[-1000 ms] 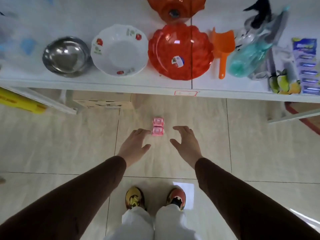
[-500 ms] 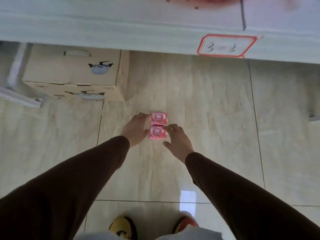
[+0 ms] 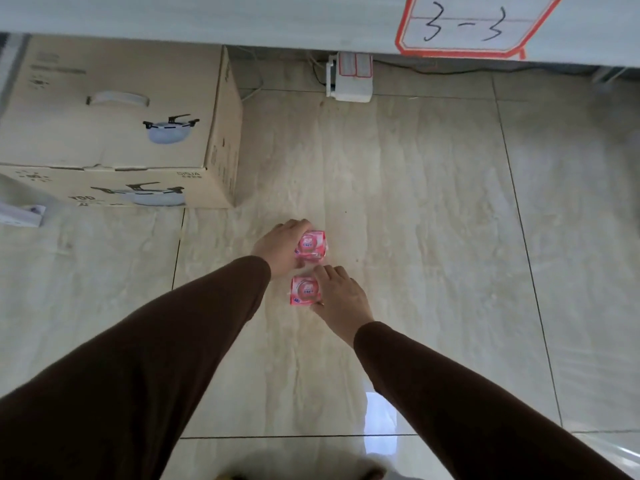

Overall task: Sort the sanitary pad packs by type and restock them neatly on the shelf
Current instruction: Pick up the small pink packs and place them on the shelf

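Two small pink sanitary pad packs lie on the tiled floor, one behind the other. My left hand (image 3: 281,247) is closed around the left side of the far pack (image 3: 312,247). My right hand (image 3: 341,295) grips the right edge of the near pack (image 3: 304,291). Both packs look the same: pink wrappers with a round white and blue label. A small gap separates them. The shelf edge (image 3: 242,19) runs along the top of the view, bearing a red-bordered label reading 3-3 (image 3: 464,27).
A cardboard box (image 3: 114,133) printed with a cooking pot stands on the floor at the left, under the shelf. A white power strip (image 3: 349,79) with cables sits by the wall beneath the shelf. Open tiled floor lies to the right.
I have bent down much closer to the floor. Both hands went from hovering open over the packs to closing on them, and the two packs are now slightly apart.
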Demonstrator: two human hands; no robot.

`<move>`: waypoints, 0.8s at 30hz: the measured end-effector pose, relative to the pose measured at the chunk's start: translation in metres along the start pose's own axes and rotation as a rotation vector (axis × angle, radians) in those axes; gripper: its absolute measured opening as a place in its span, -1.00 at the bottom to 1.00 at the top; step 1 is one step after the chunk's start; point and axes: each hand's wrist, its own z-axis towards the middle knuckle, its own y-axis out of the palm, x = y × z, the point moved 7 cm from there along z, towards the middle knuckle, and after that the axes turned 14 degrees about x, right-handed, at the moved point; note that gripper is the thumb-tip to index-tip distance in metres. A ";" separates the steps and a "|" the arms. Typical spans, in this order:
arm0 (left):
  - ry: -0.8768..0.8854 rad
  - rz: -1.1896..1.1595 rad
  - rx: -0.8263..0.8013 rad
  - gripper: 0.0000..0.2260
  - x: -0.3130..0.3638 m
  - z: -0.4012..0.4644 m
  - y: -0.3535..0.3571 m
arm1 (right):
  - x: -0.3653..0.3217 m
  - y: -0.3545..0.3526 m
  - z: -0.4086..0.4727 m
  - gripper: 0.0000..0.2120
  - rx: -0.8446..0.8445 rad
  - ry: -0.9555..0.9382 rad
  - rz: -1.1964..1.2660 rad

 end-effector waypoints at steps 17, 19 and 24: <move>-0.171 -0.332 0.027 -0.59 0.131 -0.154 -0.245 | -0.039 -0.297 -0.088 -0.61 0.124 0.356 0.592; -0.168 -0.366 0.045 -0.58 0.167 -0.173 -0.294 | -0.057 -0.352 -0.094 -0.61 0.149 0.343 0.618; -0.108 -0.416 0.112 -0.54 0.264 -0.206 -0.428 | -0.106 -0.504 -0.107 -0.59 0.191 0.312 0.678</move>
